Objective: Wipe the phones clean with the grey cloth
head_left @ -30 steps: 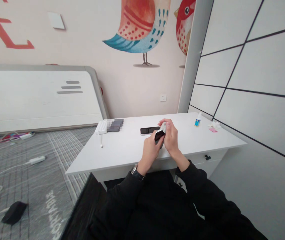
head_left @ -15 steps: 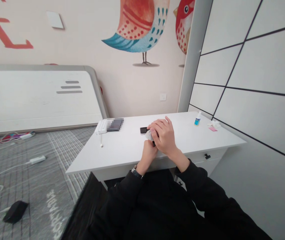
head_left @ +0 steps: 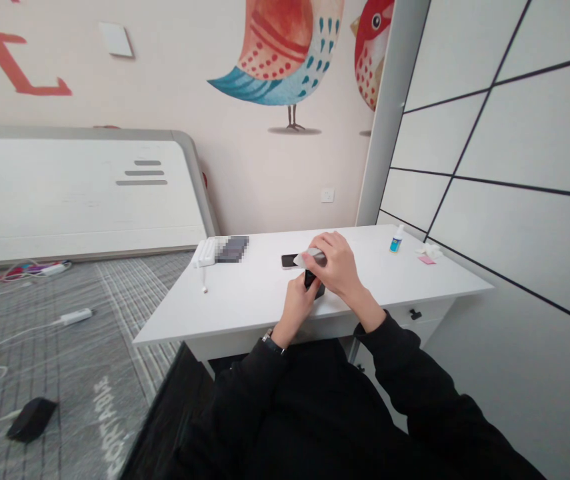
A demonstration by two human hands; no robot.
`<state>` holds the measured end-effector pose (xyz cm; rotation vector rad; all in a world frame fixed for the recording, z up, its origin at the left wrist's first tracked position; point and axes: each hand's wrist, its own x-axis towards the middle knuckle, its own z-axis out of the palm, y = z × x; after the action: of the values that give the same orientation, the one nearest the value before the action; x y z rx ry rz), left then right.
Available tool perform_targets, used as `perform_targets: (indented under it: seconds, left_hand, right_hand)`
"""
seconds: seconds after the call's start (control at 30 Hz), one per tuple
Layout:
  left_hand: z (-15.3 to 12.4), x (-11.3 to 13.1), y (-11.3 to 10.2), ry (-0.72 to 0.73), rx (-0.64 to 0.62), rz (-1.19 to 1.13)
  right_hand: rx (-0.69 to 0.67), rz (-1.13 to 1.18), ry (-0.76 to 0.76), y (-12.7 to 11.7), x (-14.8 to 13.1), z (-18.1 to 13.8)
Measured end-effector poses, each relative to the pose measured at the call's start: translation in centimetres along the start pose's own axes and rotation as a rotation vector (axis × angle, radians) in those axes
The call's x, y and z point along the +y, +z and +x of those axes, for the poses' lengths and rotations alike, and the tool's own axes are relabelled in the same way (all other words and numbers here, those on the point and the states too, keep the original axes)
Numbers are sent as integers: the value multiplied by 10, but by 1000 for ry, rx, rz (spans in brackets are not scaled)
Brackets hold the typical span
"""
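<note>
My left hand (head_left: 299, 303), with a watch at its wrist, is closed round a small black object (head_left: 309, 278) over the table's front half. A dark flat part of it shows under my right hand, but its kind is unclear. Just above, my right hand (head_left: 339, 267) pinches a soft grey-and-white cloth (head_left: 317, 255), whose white corner points left. The cloth lies close over the top of the black object; whether they touch I cannot tell. Right behind the hands a phone (head_left: 289, 261) lies flat, dark screen up, partly covered by the cloth.
The white table (head_left: 245, 300) carries a white power strip (head_left: 205, 253) and a blurred dark item (head_left: 233, 249) at left. A small spray bottle (head_left: 395, 240), a crumpled tissue (head_left: 431, 251) and a pink slip (head_left: 427, 260) are at right, near the panelled wall.
My right hand has lifted and turned off the black object, showing more of the object and the cloth's grey part. My left hand keeps its place.
</note>
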<state>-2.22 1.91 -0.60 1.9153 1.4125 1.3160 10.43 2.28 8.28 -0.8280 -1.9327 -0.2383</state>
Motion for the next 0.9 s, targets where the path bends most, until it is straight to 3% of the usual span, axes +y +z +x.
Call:
perform_targets:
  seconds: [0.23,0.47,0.7,0.9]
  left_hand:
    - [0,-2,0,20,-12,16]
    - [-2,-2,-1,21,4,13]
    - [-2,-1,0,23,-18,21]
    - [-2,0,-1,29,-8,14]
  right_hand:
    - [-92,42,-127,0,-11,3]
    - [-30,12,61,-4,-4,0]
    - [-107,53,-79,-3,-12,6]
    - [-32,20,41,-2,-4,1]
